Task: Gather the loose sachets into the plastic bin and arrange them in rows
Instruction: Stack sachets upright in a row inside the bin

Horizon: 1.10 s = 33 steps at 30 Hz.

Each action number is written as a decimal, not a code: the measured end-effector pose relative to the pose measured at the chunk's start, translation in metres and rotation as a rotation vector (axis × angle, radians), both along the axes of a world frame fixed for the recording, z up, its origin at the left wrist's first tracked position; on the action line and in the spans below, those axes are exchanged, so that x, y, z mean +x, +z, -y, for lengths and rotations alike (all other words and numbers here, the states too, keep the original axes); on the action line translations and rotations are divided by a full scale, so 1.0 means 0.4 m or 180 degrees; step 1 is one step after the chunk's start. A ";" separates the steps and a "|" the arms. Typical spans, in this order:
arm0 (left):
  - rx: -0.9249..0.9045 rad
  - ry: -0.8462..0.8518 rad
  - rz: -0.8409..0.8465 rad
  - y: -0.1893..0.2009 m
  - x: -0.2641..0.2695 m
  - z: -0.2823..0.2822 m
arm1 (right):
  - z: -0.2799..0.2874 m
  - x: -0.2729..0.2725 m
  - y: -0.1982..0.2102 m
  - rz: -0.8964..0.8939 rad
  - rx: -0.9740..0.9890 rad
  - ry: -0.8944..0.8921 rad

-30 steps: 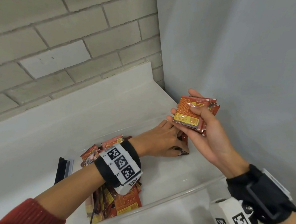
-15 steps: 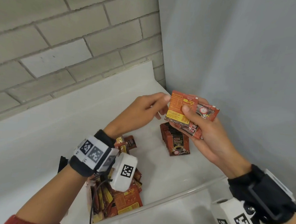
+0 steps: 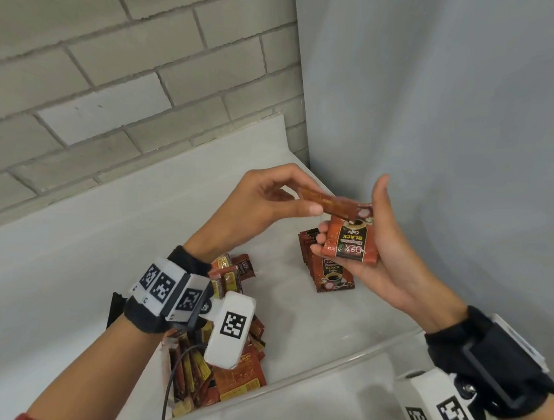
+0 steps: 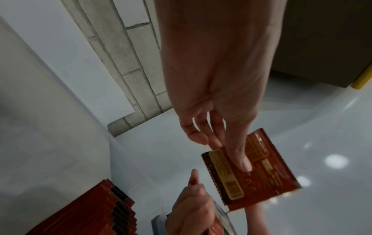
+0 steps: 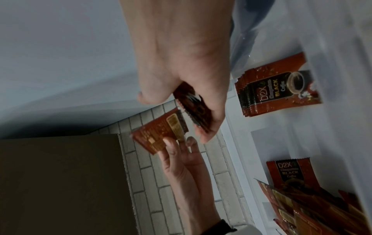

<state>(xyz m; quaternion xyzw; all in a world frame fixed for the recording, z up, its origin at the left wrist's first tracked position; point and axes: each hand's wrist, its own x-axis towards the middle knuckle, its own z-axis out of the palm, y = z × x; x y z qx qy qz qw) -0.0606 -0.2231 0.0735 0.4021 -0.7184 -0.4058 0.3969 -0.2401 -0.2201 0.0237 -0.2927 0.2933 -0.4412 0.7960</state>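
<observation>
sachet [image 3: 326, 203] now peeled off the packet stack [image 3: 351, 243] by left hand [image 3: 263, 205], pinched; right hand [image 3: 380, 248] cups the rest above the bin [image 3: 341, 353]. row [image 3: 327, 271] sits at two o'clock, heap [image 3: 220, 368] at seven.

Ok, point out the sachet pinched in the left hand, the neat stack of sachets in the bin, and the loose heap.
pinched sachet [image 4: 259, 173], left wrist view, on its printed back.
neat stack [image 3: 331, 276], head view, on the top sachet's front.
loose heap [image 3: 236, 382], head view, on a front sachet's back.
</observation>
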 end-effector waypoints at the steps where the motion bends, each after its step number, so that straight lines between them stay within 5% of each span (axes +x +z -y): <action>1: -0.0006 -0.0038 0.0001 -0.001 0.004 -0.001 | 0.001 0.001 -0.001 0.0040 0.0083 0.0042; 6: -0.0036 -0.0247 0.0127 -0.027 0.022 -0.005 | -0.003 -0.006 0.001 0.0029 0.0081 0.0247; 17: 0.0089 0.0238 0.0447 -0.037 0.031 -0.019 | 0.002 -0.010 -0.005 -0.0025 -0.0146 -0.0032; 33: 0.0668 0.0374 -0.0073 -0.013 -0.002 -0.030 | 0.008 -0.009 -0.013 0.0142 -0.0287 -0.0322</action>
